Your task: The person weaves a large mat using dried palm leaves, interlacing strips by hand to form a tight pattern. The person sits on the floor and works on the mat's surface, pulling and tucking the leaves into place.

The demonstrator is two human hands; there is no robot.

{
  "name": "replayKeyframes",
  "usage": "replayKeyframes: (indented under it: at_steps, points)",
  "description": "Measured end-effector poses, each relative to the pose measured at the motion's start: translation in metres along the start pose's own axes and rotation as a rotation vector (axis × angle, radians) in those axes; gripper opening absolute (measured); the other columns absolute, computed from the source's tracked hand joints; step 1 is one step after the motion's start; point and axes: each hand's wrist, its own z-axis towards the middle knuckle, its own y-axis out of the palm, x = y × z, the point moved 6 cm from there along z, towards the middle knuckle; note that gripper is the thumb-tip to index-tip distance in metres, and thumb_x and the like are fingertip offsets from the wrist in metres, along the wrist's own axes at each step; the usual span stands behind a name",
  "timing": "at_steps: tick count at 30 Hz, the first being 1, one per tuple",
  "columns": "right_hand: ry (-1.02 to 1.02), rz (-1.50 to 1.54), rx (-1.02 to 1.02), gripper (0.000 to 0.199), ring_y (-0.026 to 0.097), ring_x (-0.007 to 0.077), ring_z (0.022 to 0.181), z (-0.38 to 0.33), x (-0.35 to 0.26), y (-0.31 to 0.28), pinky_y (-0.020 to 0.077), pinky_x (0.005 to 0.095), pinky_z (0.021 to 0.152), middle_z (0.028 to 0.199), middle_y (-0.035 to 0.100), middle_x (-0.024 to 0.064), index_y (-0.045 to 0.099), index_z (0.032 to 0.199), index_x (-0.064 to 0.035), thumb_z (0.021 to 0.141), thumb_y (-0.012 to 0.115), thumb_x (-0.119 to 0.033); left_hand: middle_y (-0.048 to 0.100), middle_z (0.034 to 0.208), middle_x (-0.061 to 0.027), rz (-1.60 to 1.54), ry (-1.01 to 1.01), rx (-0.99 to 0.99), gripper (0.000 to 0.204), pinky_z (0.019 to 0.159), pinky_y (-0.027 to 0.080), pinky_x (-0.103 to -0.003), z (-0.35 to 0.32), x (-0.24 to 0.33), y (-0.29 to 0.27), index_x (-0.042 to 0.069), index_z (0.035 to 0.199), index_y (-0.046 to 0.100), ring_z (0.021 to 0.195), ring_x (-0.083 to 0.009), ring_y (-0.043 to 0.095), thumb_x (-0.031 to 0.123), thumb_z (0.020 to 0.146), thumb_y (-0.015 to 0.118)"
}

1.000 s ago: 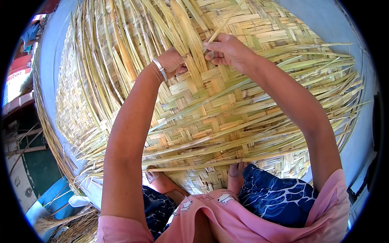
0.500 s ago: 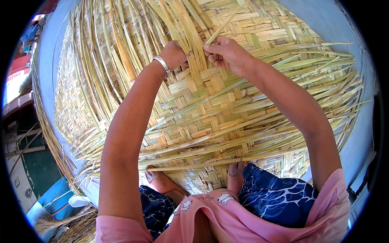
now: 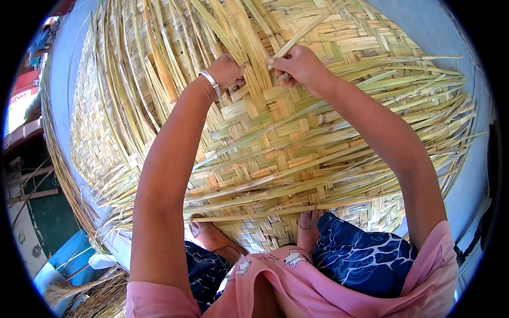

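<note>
A large mat (image 3: 254, 119) of woven, flat, yellow-green plant strips spreads beneath both hands. My left hand (image 3: 225, 71), with a silver bangle on its wrist, is closed at the left side of a bundle of lengthwise strips (image 3: 249, 50). Its fingertips are tucked against those strips and partly hidden. Just to the right of the bundle, my right hand (image 3: 301, 68) pinches the near end of a single plant strip (image 3: 307, 33) between thumb and fingers. That strip slants away to the upper right over the weave.
Loose strips (image 3: 138, 79) run lengthwise at the left; more loose strips (image 3: 413, 100) fan out to the right. My bare feet (image 3: 308, 225) rest at the mat's near part. Bundled dry stalks (image 3: 101, 297) lie at lower left. Pale blue floor (image 3: 69, 69) borders the mat.
My right hand has shifted slightly, and the pinched strip now slants a little further right. My left hand stays almost in place by the bundle.
</note>
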Motion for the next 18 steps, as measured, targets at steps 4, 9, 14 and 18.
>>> replayKeyframes:
  at_steps: [4,9,14,18]
  points:
    - [-0.007,-0.063,0.203,0.020,0.059,0.0124,0.050,-0.020,0.015,-0.001,0.0443,0.0243,0.040,0.066,0.060,0.0062,0.058,0.081,-0.0014,0.086,0.066,-0.019,0.066,0.098,-0.0108,-0.162,0.003,0.218,0.022,0.071,0.058,-0.031,-0.002,-0.010,-0.006,-0.004,0.108,0.059,0.082,-0.0185,0.066,0.005,0.088,0.058]
    - [0.051,0.063,0.271,0.019,0.059,0.0129,0.047,-0.042,0.039,0.001,0.0441,0.0252,0.039,0.061,0.059,0.0060,0.057,0.080,-0.0003,0.086,0.064,-0.017,0.065,0.102,-0.0145,-0.047,0.287,0.692,0.022,0.075,0.058,-0.030,-0.038,-0.026,-0.008,-0.006,0.108,0.059,0.086,-0.0188,0.066,0.008,0.090,0.057]
    - [0.128,0.072,0.238,0.026,0.059,0.0135,0.049,-0.035,0.042,-0.003,0.0433,0.0261,0.040,0.062,0.058,0.0054,0.055,0.082,-0.0014,0.089,0.061,-0.026,0.062,0.107,-0.0156,1.123,0.613,0.775,0.026,0.089,0.048,-0.041,-0.086,-0.036,0.048,0.001,0.108,0.062,0.101,-0.0311,0.059,0.003,0.081,0.060]
    - [0.168,0.197,0.263,0.035,0.061,0.0149,0.055,-0.038,0.045,-0.012,0.0468,0.0269,0.044,0.072,0.060,0.0073,0.054,0.089,0.0002,0.091,0.058,-0.034,0.062,0.107,-0.0136,1.226,0.619,0.689,0.020,0.089,0.046,-0.041,-0.083,-0.031,0.048,0.001,0.100,0.064,0.100,-0.0332,0.057,0.008,0.081,0.060]
